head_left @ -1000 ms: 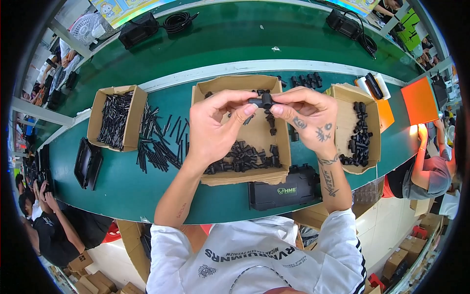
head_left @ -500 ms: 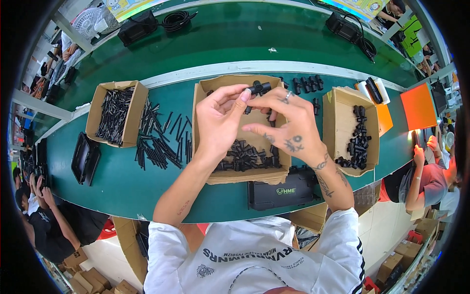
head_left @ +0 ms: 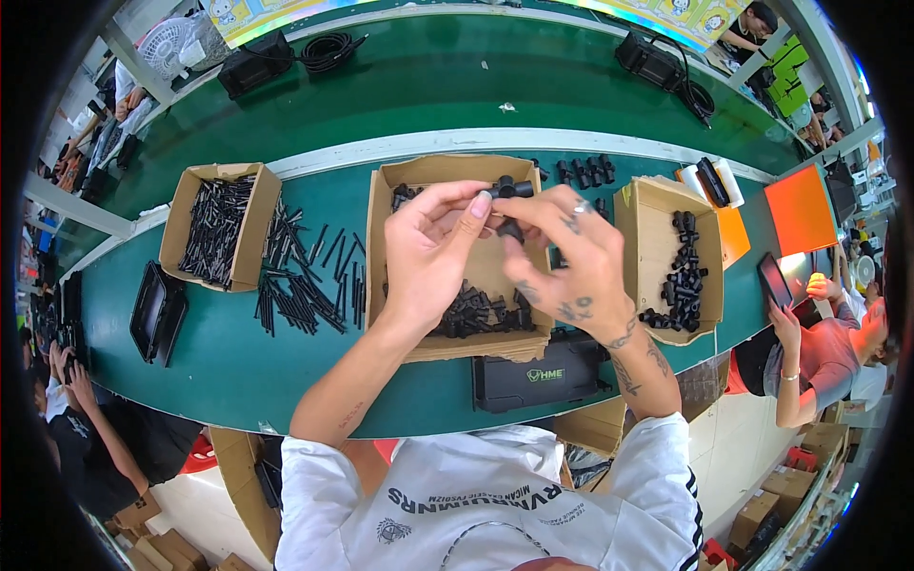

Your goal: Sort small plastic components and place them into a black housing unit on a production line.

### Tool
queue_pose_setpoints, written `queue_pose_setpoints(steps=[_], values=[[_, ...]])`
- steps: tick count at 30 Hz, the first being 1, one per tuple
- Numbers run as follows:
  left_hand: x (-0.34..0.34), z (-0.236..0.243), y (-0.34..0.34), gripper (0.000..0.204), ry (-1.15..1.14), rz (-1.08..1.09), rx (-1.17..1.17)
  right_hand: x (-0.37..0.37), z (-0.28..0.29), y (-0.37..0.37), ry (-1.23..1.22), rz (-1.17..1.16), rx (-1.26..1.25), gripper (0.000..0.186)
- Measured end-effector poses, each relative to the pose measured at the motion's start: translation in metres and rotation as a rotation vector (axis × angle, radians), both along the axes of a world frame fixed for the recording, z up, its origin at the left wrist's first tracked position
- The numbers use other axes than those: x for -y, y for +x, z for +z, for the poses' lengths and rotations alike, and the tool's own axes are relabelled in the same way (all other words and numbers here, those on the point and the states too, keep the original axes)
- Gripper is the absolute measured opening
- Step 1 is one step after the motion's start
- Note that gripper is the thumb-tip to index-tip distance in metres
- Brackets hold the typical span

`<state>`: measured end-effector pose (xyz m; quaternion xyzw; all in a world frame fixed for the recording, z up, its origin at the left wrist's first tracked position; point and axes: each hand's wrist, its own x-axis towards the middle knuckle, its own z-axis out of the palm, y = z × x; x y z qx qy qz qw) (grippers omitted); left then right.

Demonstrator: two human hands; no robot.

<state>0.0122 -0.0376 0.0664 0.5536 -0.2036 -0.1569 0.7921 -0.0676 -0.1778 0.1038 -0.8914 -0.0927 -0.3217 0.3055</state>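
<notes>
Hovering above carton rim: hands

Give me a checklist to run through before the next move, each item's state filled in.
1. Left hand has the black fitting pinched: ok.
2. Right hand gripping that fitting too: cannot tell; it is close, but the contact is unclear.
3. Middle cardboard box open beneath the hands: ok.
4. All thin black rods inside the left cardboard box: not ok; many lie loose on the green table.
5. Right cardboard box open, with black pieces inside: ok.
</notes>
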Motion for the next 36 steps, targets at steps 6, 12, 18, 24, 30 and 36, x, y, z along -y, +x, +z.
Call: queue_pose_setpoints(steps=[6,12,18,24,30,36], values=[[-0.010,0.006,0.010,0.025,-0.179,-0.311,-0.406,0.037,0.005,-0.008,0.373,0.177,0.108,0.026],[-0.015,0.011,0.015,0.021,-0.258,-0.563,-0.615,0.046,0.010,0.000,0.168,0.299,0.249,0.022],[-0.016,0.007,0.009,0.020,-0.251,-0.624,-0.676,0.050,-0.002,-0.002,0.188,0.379,0.296,0.017],[-0.019,0.008,0.006,0.019,-0.224,-0.677,-0.690,0.054,0.003,-0.011,0.087,0.433,0.306,0.014],[-0.013,0.007,0.004,0.019,-0.150,-0.649,-0.615,0.051,0.003,-0.027,0.150,0.408,0.277,0.030],[-0.007,0.017,-0.019,0.024,-0.021,-0.549,-0.381,0.046,-0.009,-0.064,0.329,0.224,0.197,0.022]])
